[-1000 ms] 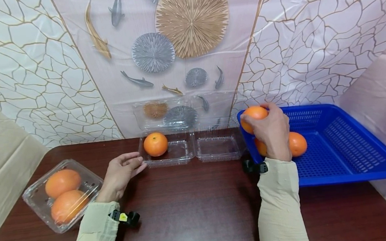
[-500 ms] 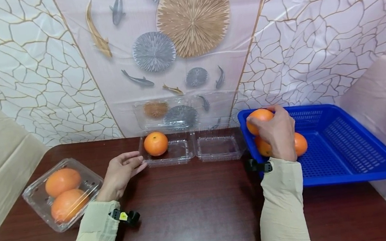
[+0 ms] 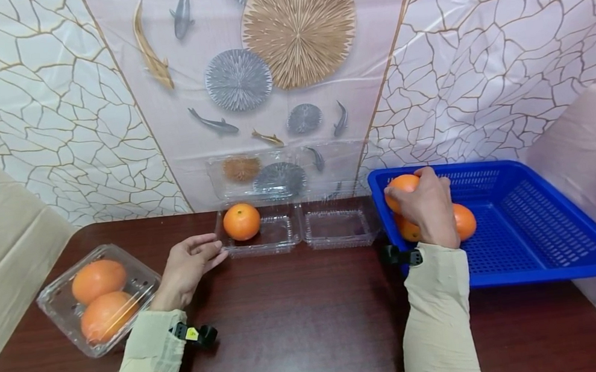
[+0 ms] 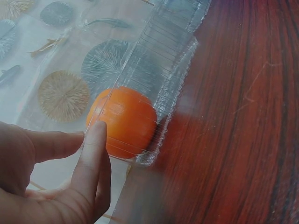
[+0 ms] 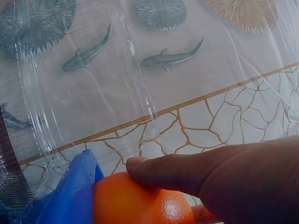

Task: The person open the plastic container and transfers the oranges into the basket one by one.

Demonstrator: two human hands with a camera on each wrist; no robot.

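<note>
My right hand (image 3: 431, 208) grips an orange (image 3: 401, 190) at the left end of the blue plastic basket (image 3: 547, 275). In the right wrist view, the thumb lies over that orange (image 5: 140, 198), beside the basket's blue rim (image 5: 77, 191). Two other oranges show below the hand, one (image 3: 407, 230) partly hidden by it and one (image 3: 464, 222) to its right. With thumb and fingertips, my left hand (image 3: 184, 271) pinches the left edge of an open clear plastic clamshell container (image 3: 274, 250). One orange (image 3: 242, 221) sits in that container's left half.
Right of that container stands a second open clear container (image 3: 339, 244), close to the basket; raised lids lean by the patterned backdrop (image 3: 290, 114). A closed clear container (image 3: 141, 275) with two oranges inside sits left on the dark wooden table (image 3: 302, 331), near my left wrist.
My right hand, with the orange in its grip, has shifted slightly right and down inside the basket's left end. My left hand has stayed at the container's edge.
</note>
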